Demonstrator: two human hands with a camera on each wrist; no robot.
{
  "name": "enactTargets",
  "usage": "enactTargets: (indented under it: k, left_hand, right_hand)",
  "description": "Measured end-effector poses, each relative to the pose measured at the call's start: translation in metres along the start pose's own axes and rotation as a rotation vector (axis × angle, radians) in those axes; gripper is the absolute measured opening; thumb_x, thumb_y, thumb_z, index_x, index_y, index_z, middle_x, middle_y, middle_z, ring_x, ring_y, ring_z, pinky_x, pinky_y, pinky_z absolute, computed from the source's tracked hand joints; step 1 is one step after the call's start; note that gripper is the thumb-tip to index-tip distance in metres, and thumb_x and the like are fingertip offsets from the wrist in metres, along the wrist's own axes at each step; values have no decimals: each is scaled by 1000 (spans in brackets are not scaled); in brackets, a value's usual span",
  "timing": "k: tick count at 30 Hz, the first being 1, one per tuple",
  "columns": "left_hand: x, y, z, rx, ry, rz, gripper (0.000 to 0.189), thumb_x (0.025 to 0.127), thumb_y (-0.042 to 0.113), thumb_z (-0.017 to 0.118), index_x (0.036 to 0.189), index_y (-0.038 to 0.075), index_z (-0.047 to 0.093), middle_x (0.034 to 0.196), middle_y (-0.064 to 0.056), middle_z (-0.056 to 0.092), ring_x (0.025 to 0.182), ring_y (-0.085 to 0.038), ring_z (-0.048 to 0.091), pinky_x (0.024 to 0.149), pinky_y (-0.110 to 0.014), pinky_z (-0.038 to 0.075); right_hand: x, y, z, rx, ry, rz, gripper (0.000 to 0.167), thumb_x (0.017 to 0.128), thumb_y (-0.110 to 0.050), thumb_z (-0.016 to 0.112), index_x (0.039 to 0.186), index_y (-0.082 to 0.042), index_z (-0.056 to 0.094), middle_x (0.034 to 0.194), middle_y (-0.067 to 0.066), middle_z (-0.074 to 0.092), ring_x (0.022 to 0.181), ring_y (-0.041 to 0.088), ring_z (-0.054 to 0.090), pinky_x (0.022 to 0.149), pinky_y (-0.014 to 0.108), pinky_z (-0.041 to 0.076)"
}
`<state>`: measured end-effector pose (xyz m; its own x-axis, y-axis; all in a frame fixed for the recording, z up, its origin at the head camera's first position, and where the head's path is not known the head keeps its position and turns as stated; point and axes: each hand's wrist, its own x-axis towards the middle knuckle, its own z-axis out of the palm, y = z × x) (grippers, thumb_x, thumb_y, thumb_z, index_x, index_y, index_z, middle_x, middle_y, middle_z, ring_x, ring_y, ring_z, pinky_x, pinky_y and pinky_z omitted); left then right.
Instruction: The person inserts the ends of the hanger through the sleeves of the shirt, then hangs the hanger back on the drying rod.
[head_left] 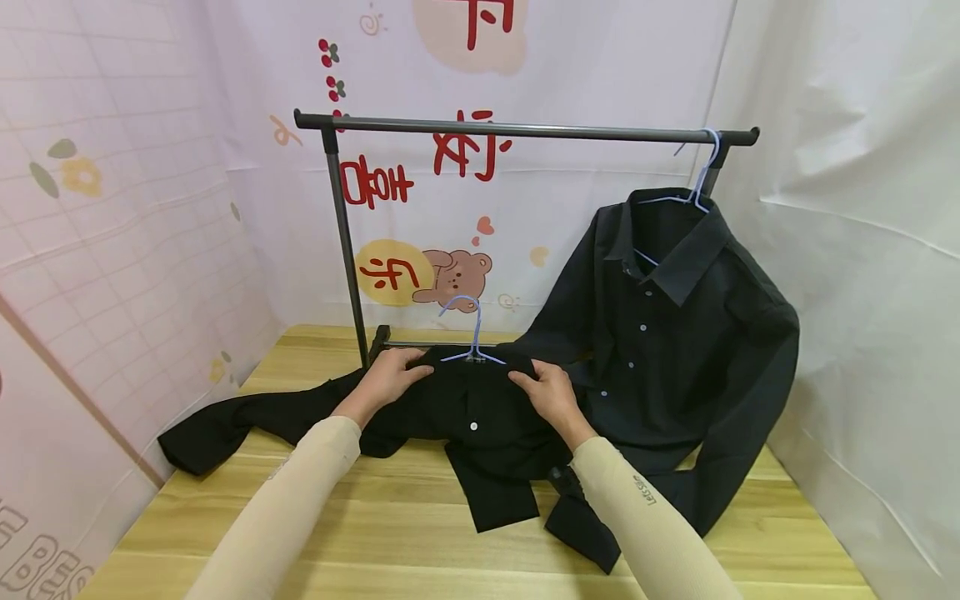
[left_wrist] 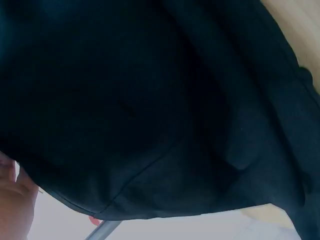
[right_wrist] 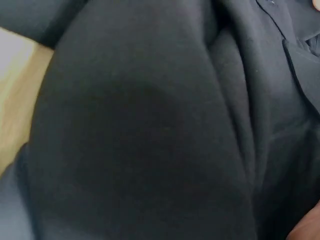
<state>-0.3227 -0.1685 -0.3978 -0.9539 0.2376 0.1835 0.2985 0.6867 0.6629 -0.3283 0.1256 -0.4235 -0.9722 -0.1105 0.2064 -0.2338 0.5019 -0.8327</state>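
A black shirt (head_left: 498,417) with a white button lies across the table, one sleeve (head_left: 225,417) stretched out to the left. The hook of a light purple hanger (head_left: 477,325) stands up from its top edge, and most of the hanger is hidden in the cloth. My left hand (head_left: 392,379) pinches the shirt near one shoulder, thumb on the near side. On the other shoulder, my right hand (head_left: 552,392) pinches the cloth in the same way. Dark fabric fills most of both wrist views, with a bit of the left hand (left_wrist: 15,205) at the lower left corner.
A dark metal clothes rack (head_left: 495,128) spans the back of the wooden table (head_left: 390,533). From its right end a second black shirt (head_left: 675,333) hangs on a light purple hanger (head_left: 703,171), its lower part reaching the table. Printed white curtains (head_left: 600,67) surround the table.
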Motion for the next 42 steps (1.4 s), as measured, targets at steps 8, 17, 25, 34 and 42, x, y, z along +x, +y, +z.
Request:
enactTargets:
  k: [8,17,25,34,42]
  left_hand:
    - [0,-5,-5,-11,76,-2,29,102,23,59,120,2,67,115,-17,67,106,-31,62,93,-46,48]
    - [-4,-17,-23,-26,163,-61,25,103,28,57,107,6,66,90,-9,63,80,-24,56,75,-38,45]
    - [-5,-25,-38,-78,227,-141,37,104,30,54,128,3,61,128,-20,61,115,-36,55,99,-51,42]
    - [-2,-27,-49,-95,283,-151,32,104,28,54,124,4,63,111,-17,64,98,-32,55,89,-45,44]
    - [-3,-27,-62,-115,368,-196,40,105,34,51,127,1,60,123,-21,61,108,-35,54,99,-50,41]
  right_hand:
    - [-1,4,-2,-136,43,-52,27,93,-34,72,98,-7,71,92,8,71,85,25,65,78,41,51]
    - [-8,18,-9,-294,71,6,66,89,-14,74,147,-4,44,145,22,46,133,39,43,110,55,33]
    - [-14,27,-12,-253,52,112,78,92,-8,65,155,3,21,151,30,34,136,46,37,111,56,29]
    - [-15,27,-14,-232,56,135,66,88,-7,59,150,2,37,141,29,49,124,46,50,102,56,40]
    - [-16,21,-26,-204,84,211,66,86,-8,58,149,1,38,138,28,51,120,46,51,104,58,37]
